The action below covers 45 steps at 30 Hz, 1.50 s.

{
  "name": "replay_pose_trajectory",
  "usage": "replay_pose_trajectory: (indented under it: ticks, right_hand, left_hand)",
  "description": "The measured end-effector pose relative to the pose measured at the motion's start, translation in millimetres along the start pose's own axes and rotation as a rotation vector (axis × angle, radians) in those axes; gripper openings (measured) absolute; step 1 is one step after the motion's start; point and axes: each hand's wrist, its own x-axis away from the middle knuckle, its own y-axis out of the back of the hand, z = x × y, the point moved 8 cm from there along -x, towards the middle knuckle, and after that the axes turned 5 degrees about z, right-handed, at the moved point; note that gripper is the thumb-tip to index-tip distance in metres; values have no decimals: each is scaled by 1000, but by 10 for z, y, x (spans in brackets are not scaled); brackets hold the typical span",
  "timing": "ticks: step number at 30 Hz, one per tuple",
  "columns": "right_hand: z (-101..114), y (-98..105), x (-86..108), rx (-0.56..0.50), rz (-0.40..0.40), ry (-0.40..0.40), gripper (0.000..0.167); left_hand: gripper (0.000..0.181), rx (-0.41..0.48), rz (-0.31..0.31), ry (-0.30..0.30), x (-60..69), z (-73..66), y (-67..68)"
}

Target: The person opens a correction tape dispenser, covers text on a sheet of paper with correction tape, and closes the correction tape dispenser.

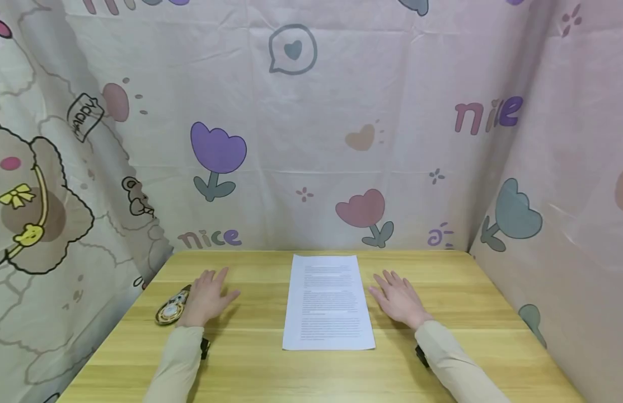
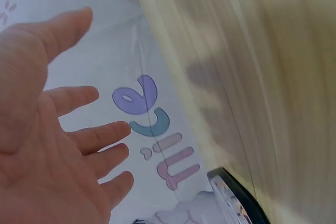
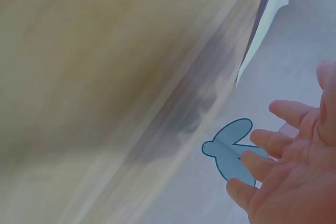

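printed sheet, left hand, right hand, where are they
Printed sheet (image 1: pixel 328 303), head view, middle of the page.
Left hand (image 1: pixel 204 300), head view, back of the hand.
Right hand (image 1: pixel 399 300), head view, back of the hand.

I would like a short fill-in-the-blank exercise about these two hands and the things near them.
1. The printed sheet lies ____ the left hand and the right hand.
2. The patterned object is nearest to the ____ hand.
3. The right hand holds ____.

Missing words: between; left; nothing.

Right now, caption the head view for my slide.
A printed sheet lies on a wood-grain table between a person's left grip and right grip, both empty.
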Motion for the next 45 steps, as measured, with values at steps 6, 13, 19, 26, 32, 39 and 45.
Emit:
replay_pose_trajectory:
  ticks: [6, 13, 19, 26, 32, 39, 45]
  right_hand:
    - [-10, -18, 13, 4, 2, -3, 58]
    - [74, -52, -12, -52, 11, 30, 56]
    - [104, -89, -35, -88, 30, 33, 57]
    - [145, -103, -54, -114, 29, 40, 49]
    - [225, -92, -86, -129, -1, 49, 34]
    - [293, -98, -94, -154, -35, 46, 28]
    - [364, -127, -104, -126, -35, 69, 22]
  left_hand:
    - [71, -6, 21, 34, 17, 141, 9]
    - [64, -38, 56, 81, 77, 383, 28]
    - [66, 9, 63, 206, 157, 653, 74]
    - [62, 10, 97, 331, 244, 863, 107]
    - [63, 41, 191, 406, 268, 1015, 51]
    - [62, 80, 287, 427, 285, 1035, -17]
    - [59, 81, 290, 441, 279, 1021, -41]
